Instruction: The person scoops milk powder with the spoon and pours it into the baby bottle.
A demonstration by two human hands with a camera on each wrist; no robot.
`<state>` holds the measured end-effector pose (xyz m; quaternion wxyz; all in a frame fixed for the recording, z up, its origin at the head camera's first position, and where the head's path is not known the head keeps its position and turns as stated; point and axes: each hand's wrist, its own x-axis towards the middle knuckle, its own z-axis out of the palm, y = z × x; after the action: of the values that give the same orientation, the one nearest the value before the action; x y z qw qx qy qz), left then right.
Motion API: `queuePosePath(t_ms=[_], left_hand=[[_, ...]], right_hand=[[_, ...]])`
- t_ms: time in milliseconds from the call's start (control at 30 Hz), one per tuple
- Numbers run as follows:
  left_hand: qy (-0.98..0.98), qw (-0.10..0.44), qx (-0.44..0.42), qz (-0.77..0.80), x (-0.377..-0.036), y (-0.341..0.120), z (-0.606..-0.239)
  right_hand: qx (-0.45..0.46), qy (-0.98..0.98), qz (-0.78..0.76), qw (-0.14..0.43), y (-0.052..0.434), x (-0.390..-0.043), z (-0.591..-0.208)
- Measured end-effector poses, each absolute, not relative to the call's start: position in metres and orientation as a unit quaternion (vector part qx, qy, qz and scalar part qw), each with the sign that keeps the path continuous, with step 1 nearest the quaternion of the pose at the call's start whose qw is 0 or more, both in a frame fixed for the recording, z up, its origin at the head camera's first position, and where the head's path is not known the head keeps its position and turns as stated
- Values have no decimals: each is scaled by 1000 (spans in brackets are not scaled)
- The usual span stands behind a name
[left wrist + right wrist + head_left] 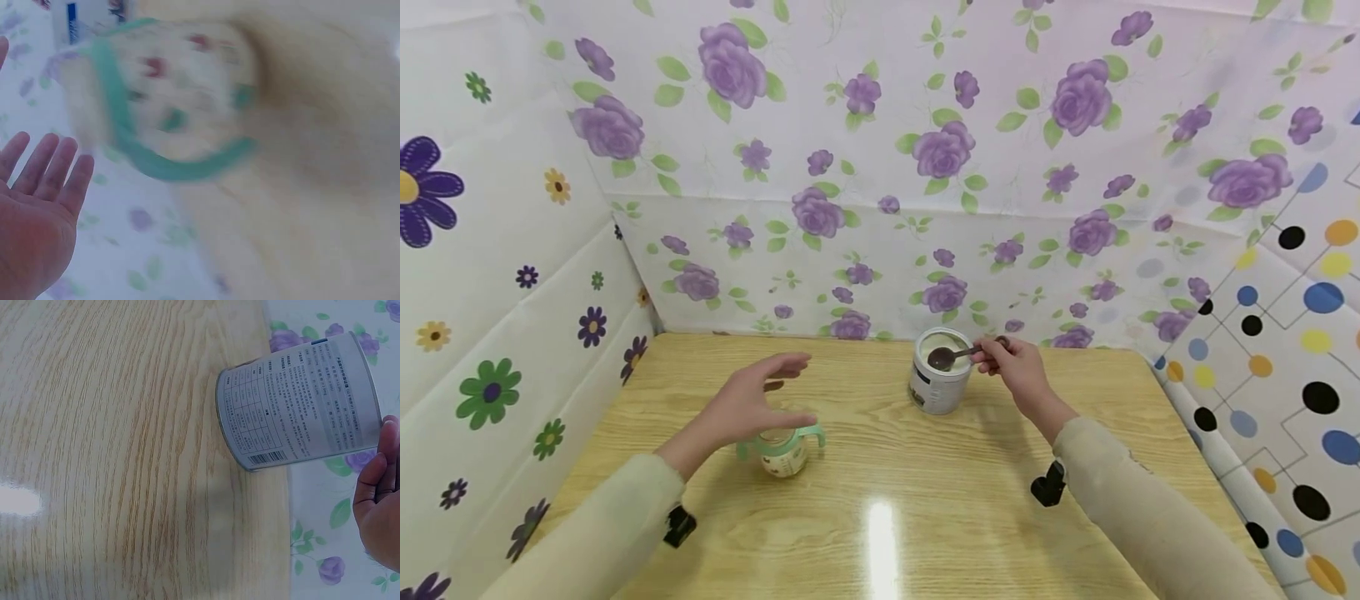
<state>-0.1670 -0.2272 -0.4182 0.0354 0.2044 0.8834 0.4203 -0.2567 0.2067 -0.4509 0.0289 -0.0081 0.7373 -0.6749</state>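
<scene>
In the head view, my right hand [1017,367] pinches the handle of a dark brown spoon [941,358]. The spoon's bowl lies over the mouth of an open white tin [934,393] with pale powder inside. From the right wrist, the tin [300,403] shows a printed label and barcode, and the fingers are right at its rim. My left hand [748,404] is spread, thumb apart from the fingers, above a baby bottle [784,461] with mint-green handles. That bottle [187,94] is blurred in the left wrist view, apart from the open palm; the hand partly hides its top in the head view.
Both things stand on a wooden table [865,450], the tin near its back edge. Floral cloth [880,167] hangs behind; a flower-print sheet [497,292] is on the left and a dotted one [1285,350] on the right.
</scene>
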Motion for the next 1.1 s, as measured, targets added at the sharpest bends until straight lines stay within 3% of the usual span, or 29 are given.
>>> queuePosePath(t_ms=[200, 567, 1100], left_hand=[[882, 50, 227, 409, -192, -169, -402], [899, 64, 170, 399, -227, -80, -412], [870, 38, 102, 481, -240, -35, -463]], right_hand=[[-5, 735, -677, 26, 210, -257, -453], [-2, 742, -670, 21, 214, -259, -458], [-8, 730, -683, 17, 208, -257, -456]])
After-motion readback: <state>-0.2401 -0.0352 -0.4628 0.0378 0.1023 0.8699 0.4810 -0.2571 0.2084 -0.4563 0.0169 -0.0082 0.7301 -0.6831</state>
